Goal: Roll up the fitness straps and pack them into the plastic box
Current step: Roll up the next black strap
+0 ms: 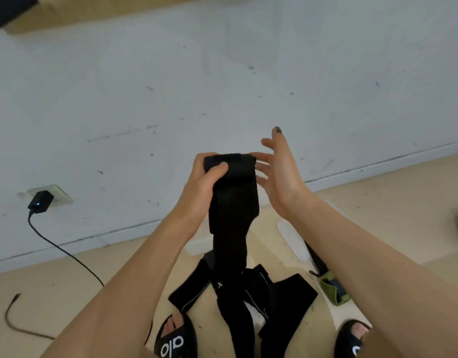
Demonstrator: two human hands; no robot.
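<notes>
A long black fabric fitness strap [233, 208] is held up in front of a scuffed white wall [222, 86], its top end partly rolled into a thick wad and the rest hanging straight down to the pale wooden floor [81, 280]. The left hand [202, 182] grips the rolled end, thumb pressed over the front of the wad and fingers curled behind it. The right hand [277, 171] is just to the right of the strap's rolled end with fingers spread and relaxed, the fingertips at or nearly at the roll's edge; whether they touch it cannot be told. Below the hanging strap, a heap of further black straps with thin pale edging [248, 293] lies on the floor between two feet in black slide sandals with white lettering [176, 337]. To the right of the hanging strap, partly hidden by the right forearm, lies a clear plastic box [292, 239], and beyond the heap a small green and grey fabric item [335, 290]. Far to the left of the strap, a black charger [41, 201] sits in a wall socket, its black cable [68, 254] trailing down onto the floor.
</notes>
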